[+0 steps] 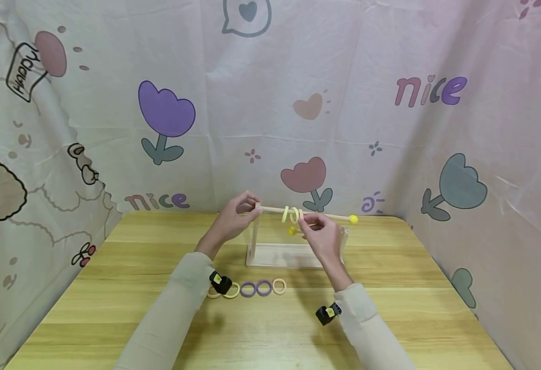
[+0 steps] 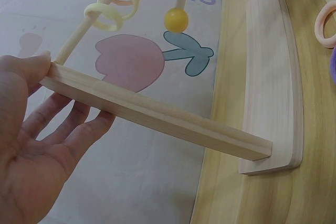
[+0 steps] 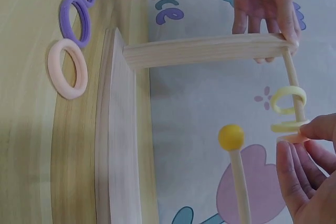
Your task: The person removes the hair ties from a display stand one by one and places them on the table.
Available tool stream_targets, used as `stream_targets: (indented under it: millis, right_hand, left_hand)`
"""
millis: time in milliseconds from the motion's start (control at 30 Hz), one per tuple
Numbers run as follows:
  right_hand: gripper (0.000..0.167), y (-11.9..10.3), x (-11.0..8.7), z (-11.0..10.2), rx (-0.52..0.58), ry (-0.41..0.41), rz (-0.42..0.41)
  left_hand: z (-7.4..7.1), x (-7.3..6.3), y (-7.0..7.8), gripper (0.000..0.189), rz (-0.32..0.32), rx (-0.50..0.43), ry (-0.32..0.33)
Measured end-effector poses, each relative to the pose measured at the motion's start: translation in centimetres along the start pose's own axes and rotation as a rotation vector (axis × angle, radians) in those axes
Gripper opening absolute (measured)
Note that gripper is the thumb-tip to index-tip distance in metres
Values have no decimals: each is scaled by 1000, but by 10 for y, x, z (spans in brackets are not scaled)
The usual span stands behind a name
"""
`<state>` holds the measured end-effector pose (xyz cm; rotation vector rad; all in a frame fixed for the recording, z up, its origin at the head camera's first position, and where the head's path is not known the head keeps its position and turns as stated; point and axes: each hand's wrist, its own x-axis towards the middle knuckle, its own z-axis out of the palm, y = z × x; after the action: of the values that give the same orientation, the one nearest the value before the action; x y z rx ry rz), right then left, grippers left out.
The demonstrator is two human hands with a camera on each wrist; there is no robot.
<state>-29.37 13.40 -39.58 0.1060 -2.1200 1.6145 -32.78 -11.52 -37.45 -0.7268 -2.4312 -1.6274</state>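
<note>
My left hand [image 1: 233,220] grips the top of an upright wooden post [image 2: 157,115], thumb above and fingers beneath, where a thin wooden rod [image 2: 73,39] meets it. Two pale yellow rings hang on that rod, one ring [image 3: 287,89] nearer the post and another ring [image 3: 286,126] beside my right hand. Between thumb and fingers, my right hand [image 1: 323,237] pinches a peach ring [image 3: 292,138] at the rod, next to the second yellow ring. In the head view the rod runs on past this hand to a yellow ball [image 1: 353,219].
The stand's wooden base [image 1: 282,255] rests on the table [image 1: 391,308]. A lower rod with a yellow ball [image 3: 231,137] juts from the right post [image 1: 344,237]. In front lies a row of several rings, including a purple ring [image 3: 65,22] and a peach ring [image 3: 54,69].
</note>
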Motion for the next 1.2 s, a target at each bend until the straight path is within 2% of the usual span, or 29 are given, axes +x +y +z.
stream_targets:
  millis: [267,600,900,1100,1200]
  right_hand:
    - [12,4,3,-7,-7,34,-23]
    - [16,7,6,-18,14,61,-25]
    - [16,-21,-2,-31,3,73,-1]
    - [19,3,7,-39,-11,85,47]
    - [21,13,9,-44,-7,88,39]
  left_hand:
    - [0,0,-1,25,-6,7,-2]
    - [-1,0,0,16,-7,7,4]
    - [0,0,2,16,9,7,-1]
    - [0,0,1,16,8,2,-3]
    - [-1,0,1,16,1,5,-2]
